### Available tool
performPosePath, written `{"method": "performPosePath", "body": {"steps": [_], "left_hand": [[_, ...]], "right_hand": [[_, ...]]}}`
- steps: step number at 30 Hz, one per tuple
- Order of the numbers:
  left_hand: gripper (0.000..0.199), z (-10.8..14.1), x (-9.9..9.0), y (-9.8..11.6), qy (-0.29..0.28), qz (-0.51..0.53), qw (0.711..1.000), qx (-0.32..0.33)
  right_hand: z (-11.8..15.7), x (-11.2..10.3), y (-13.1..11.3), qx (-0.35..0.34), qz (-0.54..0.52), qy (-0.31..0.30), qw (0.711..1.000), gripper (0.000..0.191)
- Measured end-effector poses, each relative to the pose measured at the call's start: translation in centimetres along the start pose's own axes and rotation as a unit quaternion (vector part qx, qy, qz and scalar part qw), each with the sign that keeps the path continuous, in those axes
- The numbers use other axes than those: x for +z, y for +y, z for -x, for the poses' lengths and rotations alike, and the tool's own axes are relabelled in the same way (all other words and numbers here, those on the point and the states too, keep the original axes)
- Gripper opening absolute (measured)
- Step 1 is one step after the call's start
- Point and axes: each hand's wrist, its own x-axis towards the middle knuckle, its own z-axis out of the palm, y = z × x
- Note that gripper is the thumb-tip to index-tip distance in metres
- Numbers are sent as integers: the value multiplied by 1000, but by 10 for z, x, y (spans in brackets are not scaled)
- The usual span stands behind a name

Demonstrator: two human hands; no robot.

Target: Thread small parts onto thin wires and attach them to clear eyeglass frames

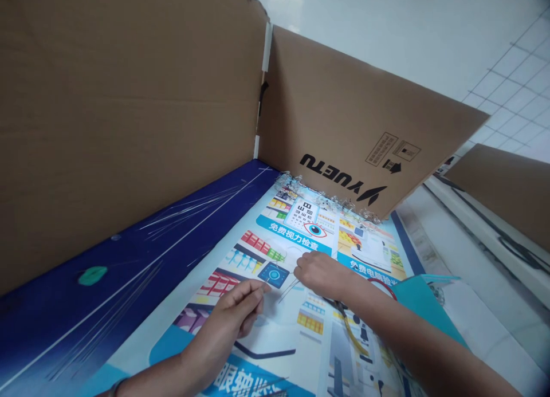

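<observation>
My left hand (241,310) is closed, with thumb and fingertips pinched together on the end of a very fine strand that looks like thin wire. Just right of it and a little farther away, my right hand (320,272) is curled shut, its knuckles upward. Thin wires (287,292) stick out from its fingers toward my left hand, and a faint loop arcs above them. How the strands run between the two hands is too fine to make out. Under my right forearm lies a tool with a yellow curved handle (354,335), partly hidden.
Cardboard panels (129,99) stand upright at the left and back. Clear tangled bits (330,201) line the back panel's foot. Bundles of straight wires (116,314) and a green piece (92,275) lie on the blue strip. A teal sheet (429,308) is at the right.
</observation>
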Motion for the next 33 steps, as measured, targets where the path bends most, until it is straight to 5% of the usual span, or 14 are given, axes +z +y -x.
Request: {"method": "performPosePath", "body": {"steps": [10, 22, 28, 33], "left_hand": [[20, -2, 0, 0, -5, 0, 1000, 2], [22, 1, -1, 1, -6, -11, 1000, 4], [21, 0, 0, 6, -15, 3, 1000, 16], [20, 5, 2, 5, -78, 29, 996, -13]], "right_hand": [[-12, 0, 0, -35, 6, -58, 998, 11], [-16, 2, -5, -32, 9, -58, 998, 5], [16, -18, -23, 33, 43, 45, 998, 8], [32, -27, -60, -7, 110, 234, 966, 10]]}}
